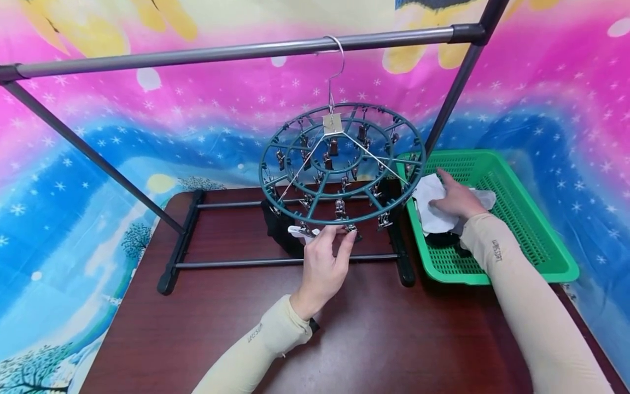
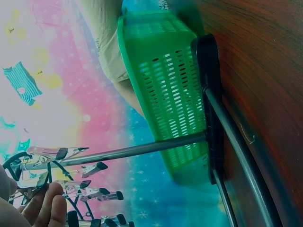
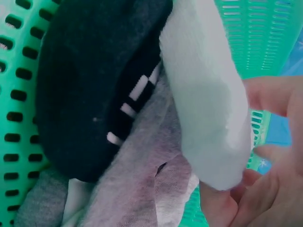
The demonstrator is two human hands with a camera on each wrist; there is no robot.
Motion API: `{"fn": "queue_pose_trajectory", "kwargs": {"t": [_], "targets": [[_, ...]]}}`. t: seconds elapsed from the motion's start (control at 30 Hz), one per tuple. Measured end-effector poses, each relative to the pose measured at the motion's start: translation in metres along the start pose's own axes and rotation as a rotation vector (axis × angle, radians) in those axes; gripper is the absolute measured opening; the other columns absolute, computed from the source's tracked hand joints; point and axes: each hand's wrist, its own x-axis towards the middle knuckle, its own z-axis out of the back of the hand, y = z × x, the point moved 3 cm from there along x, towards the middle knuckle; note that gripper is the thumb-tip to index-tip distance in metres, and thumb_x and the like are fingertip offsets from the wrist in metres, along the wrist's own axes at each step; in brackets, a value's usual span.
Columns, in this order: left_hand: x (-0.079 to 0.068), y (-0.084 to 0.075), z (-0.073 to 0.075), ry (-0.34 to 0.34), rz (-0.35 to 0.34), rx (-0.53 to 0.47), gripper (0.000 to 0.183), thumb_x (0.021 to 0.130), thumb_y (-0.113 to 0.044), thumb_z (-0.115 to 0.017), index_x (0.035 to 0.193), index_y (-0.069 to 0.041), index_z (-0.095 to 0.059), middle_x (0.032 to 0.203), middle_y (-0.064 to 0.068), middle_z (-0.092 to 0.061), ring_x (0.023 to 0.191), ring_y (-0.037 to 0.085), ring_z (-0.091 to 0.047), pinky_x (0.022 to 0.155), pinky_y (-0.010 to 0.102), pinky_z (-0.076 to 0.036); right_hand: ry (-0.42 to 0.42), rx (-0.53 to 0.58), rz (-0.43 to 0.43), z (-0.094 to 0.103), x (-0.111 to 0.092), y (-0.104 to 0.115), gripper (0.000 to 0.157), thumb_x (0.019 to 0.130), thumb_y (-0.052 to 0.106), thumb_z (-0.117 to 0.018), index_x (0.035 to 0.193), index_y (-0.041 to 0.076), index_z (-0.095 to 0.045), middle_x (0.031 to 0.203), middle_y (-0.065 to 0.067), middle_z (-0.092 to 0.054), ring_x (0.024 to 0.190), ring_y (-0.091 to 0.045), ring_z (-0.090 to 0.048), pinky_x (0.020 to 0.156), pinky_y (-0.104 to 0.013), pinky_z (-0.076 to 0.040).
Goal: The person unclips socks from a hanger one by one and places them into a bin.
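A round green clip hanger [image 1: 315, 196] hangs by its metal hook from a rack's bar. At its near rim my left hand [image 1: 322, 265] pinches a metal clip [image 1: 351, 230]. Beside those fingers a small white item [image 1: 298, 232] hangs under the rim, partly hidden, with a black cloth piece [image 1: 281, 232] to its left. Over in the green basket [image 1: 536, 241], my right hand [image 1: 462, 200] holds a white sock [image 3: 208, 104] between thumb and fingers. Next to that sock lie a black sock [image 3: 90, 90] with white marks and grey socks [image 3: 137, 170].
The dark metal rack [image 1: 236, 52] stands on a reddish-brown table [image 1: 236, 328], its feet joined by low crossbars [image 1: 236, 264]. Several empty metal clips dangle from the hanger's rings. A colourful printed cloth [image 1: 197, 109] covers the wall behind.
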Motion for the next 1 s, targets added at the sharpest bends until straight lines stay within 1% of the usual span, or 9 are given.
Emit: {"fn": "queue_pose_trajectory", "kwargs": {"t": [0.1,0.17,0.27,0.4,0.53,0.67,0.9,0.97,1.0], "targets": [[0.000,0.000,0.000,0.007,0.005,-0.003,0.019,0.102,-0.019,-0.067,0.109,-0.002,-0.068,0.100,0.009,-0.077,0.094,0.019,-0.074,0.088,0.037,-0.060,0.031,-0.046,0.023,-0.002,-0.002,0.002,0.096,0.100,0.025,-0.063,0.167,0.026,0.007,0.163,-0.039,-0.017,0.144,-0.065,-0.022,0.111,-0.075,-0.031],[0.000,0.000,0.000,0.011,0.009,-0.006,0.019,0.102,-0.019,-0.067,0.110,-0.002,-0.068,0.100,0.009,-0.077,0.094,0.019,-0.074,0.089,0.036,-0.060,0.058,-0.086,0.032,-0.003,-0.004,0.003,0.092,0.102,0.027,-0.061,0.167,0.026,0.005,0.164,-0.037,-0.016,0.147,-0.063,-0.015,0.113,-0.076,-0.028],[0.000,0.000,0.000,0.011,0.010,-0.010,0.020,0.102,-0.019,-0.067,0.110,-0.001,-0.069,0.100,0.009,-0.077,0.095,0.019,-0.074,0.089,0.036,-0.060,0.094,-0.155,0.046,-0.006,-0.006,0.005,0.088,0.104,0.035,-0.058,0.167,0.021,0.001,0.165,-0.037,-0.014,0.150,-0.062,-0.008,0.115,-0.076,-0.023],[0.000,-0.001,0.000,0.005,0.000,-0.004,0.019,0.101,-0.018,-0.067,0.110,-0.001,-0.068,0.100,0.010,-0.077,0.094,0.020,-0.074,0.088,0.037,-0.060,0.127,-0.246,0.051,-0.009,-0.006,0.005,0.088,0.104,0.044,-0.055,0.167,0.014,-0.002,0.164,-0.039,-0.011,0.150,-0.061,-0.007,0.116,-0.077,-0.018],[0.001,-0.001,0.001,0.007,-0.008,0.000,0.019,0.101,-0.018,-0.068,0.110,-0.001,-0.068,0.100,0.010,-0.077,0.094,0.020,-0.074,0.088,0.036,-0.060,0.147,-0.321,0.035,-0.010,-0.006,0.004,0.090,0.104,0.051,-0.052,0.167,0.013,0.000,0.163,-0.041,-0.012,0.149,-0.063,-0.011,0.114,-0.077,-0.023],[0.000,-0.001,0.001,0.029,-0.004,-0.008,0.019,0.101,-0.019,-0.068,0.111,-0.003,-0.068,0.101,0.009,-0.076,0.093,0.019,-0.074,0.087,0.035,-0.061,0.172,-0.345,0.017,-0.011,-0.007,0.004,0.093,0.103,0.056,-0.051,0.167,0.013,0.003,0.161,-0.042,-0.014,0.145,-0.065,-0.017,0.111,-0.078,-0.027],[-0.001,-0.002,0.003,0.077,0.003,0.002,0.022,0.102,-0.023,-0.067,0.115,-0.006,-0.069,0.101,0.005,-0.074,0.087,0.014,-0.071,0.080,0.028,-0.060,0.203,-0.343,0.006,-0.014,-0.008,0.002,0.094,0.103,0.057,-0.051,0.166,0.011,0.001,0.162,-0.040,-0.015,0.146,-0.064,-0.017,0.111,-0.078,-0.028],[-0.002,-0.003,0.004,0.084,-0.005,0.011,0.023,0.102,-0.024,-0.067,0.117,-0.006,-0.069,0.101,0.005,-0.074,0.086,0.014,-0.070,0.080,0.027,-0.060,0.214,-0.337,0.006,-0.015,-0.008,0.002,0.094,0.104,0.056,-0.051,0.166,0.009,0.001,0.162,-0.041,-0.013,0.146,-0.064,-0.017,0.111,-0.077,-0.029],[-0.001,-0.004,0.005,0.087,-0.010,0.017,0.024,0.102,-0.024,-0.067,0.117,-0.006,-0.069,0.102,0.005,-0.074,0.087,0.014,-0.070,0.080,0.028,-0.060,0.217,-0.331,0.002,-0.014,-0.008,0.002,0.093,0.104,0.055,-0.051,0.166,0.009,0.001,0.163,-0.040,-0.012,0.147,-0.064,-0.017,0.110,-0.076,-0.032]]}}
